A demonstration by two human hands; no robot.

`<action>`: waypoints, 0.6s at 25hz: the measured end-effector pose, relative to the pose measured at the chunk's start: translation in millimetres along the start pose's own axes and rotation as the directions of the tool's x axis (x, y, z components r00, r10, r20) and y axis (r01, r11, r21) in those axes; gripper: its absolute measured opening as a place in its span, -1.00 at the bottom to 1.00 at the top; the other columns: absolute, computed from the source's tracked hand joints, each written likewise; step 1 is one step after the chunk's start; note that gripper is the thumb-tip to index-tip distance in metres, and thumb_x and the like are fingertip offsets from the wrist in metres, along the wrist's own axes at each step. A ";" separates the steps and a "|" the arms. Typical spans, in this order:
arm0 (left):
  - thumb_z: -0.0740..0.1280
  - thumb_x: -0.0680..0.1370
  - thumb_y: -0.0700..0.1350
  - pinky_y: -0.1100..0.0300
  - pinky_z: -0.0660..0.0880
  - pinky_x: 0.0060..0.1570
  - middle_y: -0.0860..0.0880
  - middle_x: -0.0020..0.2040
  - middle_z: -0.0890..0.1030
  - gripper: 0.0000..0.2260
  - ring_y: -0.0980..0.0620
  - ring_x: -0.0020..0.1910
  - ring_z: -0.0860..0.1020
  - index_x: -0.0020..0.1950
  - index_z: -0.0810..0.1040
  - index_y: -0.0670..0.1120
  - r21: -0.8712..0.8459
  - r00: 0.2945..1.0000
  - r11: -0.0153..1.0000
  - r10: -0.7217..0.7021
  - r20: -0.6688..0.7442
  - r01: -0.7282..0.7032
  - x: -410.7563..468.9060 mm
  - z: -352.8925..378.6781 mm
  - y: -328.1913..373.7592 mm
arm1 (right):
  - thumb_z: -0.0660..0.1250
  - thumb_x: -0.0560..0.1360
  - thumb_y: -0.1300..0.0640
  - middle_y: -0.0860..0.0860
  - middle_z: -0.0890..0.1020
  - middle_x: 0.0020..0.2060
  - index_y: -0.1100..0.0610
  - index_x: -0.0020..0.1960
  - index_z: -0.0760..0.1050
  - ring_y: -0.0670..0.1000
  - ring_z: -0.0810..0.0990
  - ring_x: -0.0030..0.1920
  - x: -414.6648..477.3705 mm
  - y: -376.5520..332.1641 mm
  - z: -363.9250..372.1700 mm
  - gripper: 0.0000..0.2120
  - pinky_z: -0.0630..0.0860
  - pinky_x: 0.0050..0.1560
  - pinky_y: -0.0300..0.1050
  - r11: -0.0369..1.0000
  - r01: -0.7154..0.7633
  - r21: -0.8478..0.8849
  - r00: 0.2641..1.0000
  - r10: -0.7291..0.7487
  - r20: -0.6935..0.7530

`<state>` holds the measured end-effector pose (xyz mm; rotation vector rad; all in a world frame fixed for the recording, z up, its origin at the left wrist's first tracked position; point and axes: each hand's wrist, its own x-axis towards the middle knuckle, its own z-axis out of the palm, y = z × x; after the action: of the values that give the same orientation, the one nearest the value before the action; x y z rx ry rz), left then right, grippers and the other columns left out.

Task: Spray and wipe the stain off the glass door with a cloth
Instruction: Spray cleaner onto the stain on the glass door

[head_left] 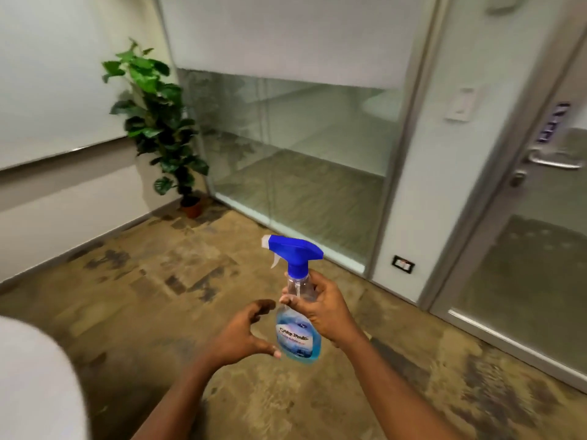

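I see the right hand (320,309) gripping the clear plastic spray bottle (297,331) at its neck, fingers curled round it. The bottle holds blue liquid and has a blue trigger head; it is upright at 6 o'clock in view, nozzle toward 9. The left hand (244,331) is wide and cupped, holding nothing. Its thumb tip is just beside the bottle's lower edge, and I can't tell if it touches. The frosted glass door with metal lever handle (524,265) is at 3 o'clock, well apart from the bottle. The green potted plant (158,122) is at 10 o'clock, in the corner beside the glass partition (301,160). Patterned brown carpet (143,296) lies underneath.
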<state>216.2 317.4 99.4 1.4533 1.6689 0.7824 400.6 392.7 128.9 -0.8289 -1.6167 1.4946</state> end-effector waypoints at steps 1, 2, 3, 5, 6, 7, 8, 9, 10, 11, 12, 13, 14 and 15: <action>0.67 0.17 -0.20 0.38 0.34 0.28 0.04 0.27 0.53 -0.17 0.14 0.30 0.48 0.38 0.40 -0.10 0.028 0.999 1.000 0.006 0.036 -0.007 15.0 17.9 17.7 | 0.60 0.30 0.06 0.00 0.72 -0.17 0.09 0.04 0.59 -0.06 0.68 -0.13 -5.3 -0.7 -31.3 -0.63 0.59 -0.05 -0.21 1.000 0.004 -0.009 0.999 -0.004 -0.042; 0.67 0.18 -0.19 0.40 0.36 0.26 0.06 0.24 0.55 -0.21 0.14 0.29 0.49 0.34 0.42 -0.07 0.045 0.998 0.999 0.014 0.067 -0.017 30.0 38.2 35.2 | 0.60 0.29 0.08 -0.01 0.71 -0.20 0.12 0.03 0.59 -0.07 0.68 -0.15 -11.5 -1.8 -63.7 -0.63 0.59 -0.05 -0.21 1.000 0.009 -0.018 0.997 -0.010 -0.076; 0.67 0.18 -0.19 0.37 0.39 0.26 0.08 0.22 0.57 -0.26 0.15 0.27 0.52 0.30 0.45 -0.04 0.056 0.995 0.998 0.018 0.094 -0.023 42.3 56.4 49.5 | 0.61 0.29 0.11 -0.02 0.70 -0.22 0.13 0.00 0.59 -0.07 0.66 -0.17 -17.6 -3.6 -91.0 -0.66 0.59 -0.05 -0.20 1.000 0.012 -0.018 0.994 -0.013 -0.106; 0.67 0.17 -0.18 0.30 0.43 0.30 0.10 0.20 0.59 -0.30 0.23 0.21 0.54 0.23 0.48 0.02 0.093 0.986 0.994 0.033 0.164 -0.049 69.2 100.0 79.3 | 0.60 0.30 0.11 -0.05 0.67 -0.26 0.07 -0.06 0.60 -0.07 0.62 -0.20 -32.0 -7.8 -148.8 -0.72 0.58 -0.05 -0.17 1.000 0.019 -0.005 0.984 -0.019 -0.175; 0.67 0.16 -0.18 0.34 0.43 0.28 0.10 0.20 0.58 -0.30 0.27 0.20 0.54 0.22 0.48 0.03 0.114 0.978 0.991 0.053 0.203 -0.077 86.3 125.8 94.5 | 0.59 0.31 0.08 -0.07 0.65 -0.26 0.03 -0.07 0.59 -0.08 0.59 -0.20 -40.6 -12.0 -181.3 -0.74 0.57 -0.06 -0.16 1.000 0.023 0.000 0.976 -0.023 -0.215; 0.67 0.16 -0.18 0.41 0.42 0.24 0.09 0.20 0.58 -0.29 0.27 0.19 0.54 0.22 0.47 0.03 0.135 0.970 0.985 0.074 0.231 -0.107 104.1 150.1 109.2 | 0.57 0.33 0.04 -0.09 0.63 -0.25 0.00 -0.06 0.57 -0.10 0.57 -0.20 -49.2 -16.8 -212.4 -0.75 0.56 -0.06 -0.17 1.000 0.025 0.002 0.968 -0.024 -0.251; 0.67 0.16 -0.20 0.46 0.40 0.20 0.07 0.20 0.57 -0.30 0.24 0.18 0.54 0.23 0.47 0.01 0.155 0.964 0.979 0.090 0.251 -0.132 122.0 174.6 125.4 | 0.54 0.36 0.01 -0.12 0.60 -0.24 -0.02 -0.06 0.54 -0.13 0.55 -0.20 -58.4 -21.2 -243.3 -0.76 0.54 -0.07 -0.20 1.000 0.022 -0.016 0.957 -0.026 -0.289; 0.66 0.18 -0.24 0.46 0.39 0.18 0.03 0.20 0.58 -0.31 0.19 0.19 0.54 0.24 0.48 -0.03 0.175 0.959 0.972 0.105 0.262 -0.154 139.1 199.1 142.8 | 0.51 0.39 -0.01 -0.14 0.58 -0.24 -0.03 -0.06 0.50 -0.16 0.52 -0.21 -68.4 -24.9 -273.3 -0.78 0.51 -0.08 -0.23 0.999 0.010 -0.048 0.944 -0.025 -0.328; 0.63 0.21 -0.29 0.41 0.39 0.20 0.00 0.19 0.58 -0.34 0.12 0.20 0.55 0.25 0.49 -0.08 0.187 0.960 0.967 0.120 0.253 -0.170 155.1 223.3 160.3 | 0.48 0.43 -0.02 -0.15 0.56 -0.24 -0.01 -0.05 0.46 -0.18 0.51 -0.23 -78.7 -28.8 -301.9 -0.78 0.49 -0.10 -0.26 0.996 -0.008 -0.088 0.930 -0.025 -0.367; 0.61 0.25 -0.32 0.33 0.39 0.23 -0.03 0.19 0.57 -0.37 0.05 0.22 0.54 0.28 0.49 -0.13 0.192 0.964 0.965 0.133 0.232 -0.179 167.4 243.4 177.4 | 0.46 0.45 -0.02 -0.13 0.56 -0.23 0.02 -0.04 0.44 -0.19 0.52 -0.22 -87.2 -33.4 -325.5 -0.77 0.49 -0.10 -0.25 0.992 -0.028 -0.126 0.915 -0.025 -0.402; 0.57 0.30 -0.33 0.25 0.39 0.26 -0.05 0.20 0.56 -0.40 -0.02 0.24 0.53 0.30 0.49 -0.17 0.199 0.966 0.960 0.153 0.210 -0.196 177.9 260.4 195.1 | 0.45 0.46 -0.03 -0.11 0.58 -0.21 0.06 -0.02 0.43 -0.17 0.55 -0.20 -94.2 -37.2 -345.9 -0.75 0.51 -0.09 -0.22 0.987 -0.050 -0.155 0.900 -0.023 -0.436; 0.54 0.35 -0.32 0.18 0.39 0.28 -0.06 0.22 0.55 -0.44 -0.06 0.24 0.52 0.32 0.49 -0.18 0.217 0.961 0.947 0.196 0.196 -0.237 191.1 280.5 215.2 | 0.45 0.45 -0.04 -0.09 0.61 -0.18 0.08 0.01 0.44 -0.14 0.59 -0.16 -101.7 -40.5 -368.3 -0.71 0.54 -0.07 -0.20 0.981 -0.070 -0.181 0.876 -0.026 -0.482; 0.50 0.40 -0.31 0.13 0.39 0.29 -0.10 0.26 0.54 -0.49 -0.09 0.25 0.51 0.33 0.48 -0.19 0.233 0.951 0.928 0.253 0.178 -0.291 205.0 299.1 234.0 | 0.46 0.44 -0.06 -0.10 0.64 -0.16 0.07 0.03 0.44 -0.14 0.62 -0.14 -107.2 -42.8 -388.8 -0.69 0.56 -0.05 -0.21 0.977 -0.087 -0.192 0.848 -0.029 -0.529; 0.45 0.45 -0.31 0.10 0.38 0.30 -0.14 0.30 0.53 -0.54 -0.11 0.27 0.50 0.34 0.48 -0.19 0.248 0.936 0.905 0.312 0.162 -0.345 219.2 316.0 253.1 | 0.47 0.43 -0.05 -0.15 0.65 -0.17 0.03 0.04 0.44 -0.17 0.63 -0.13 -111.1 -44.9 -407.8 -0.69 0.57 -0.08 -0.29 0.978 -0.090 -0.186 0.818 -0.034 -0.575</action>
<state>606.1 561.7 117.3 1.9743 1.5021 0.6431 811.6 493.8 168.4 -1.2842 -1.3003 0.9572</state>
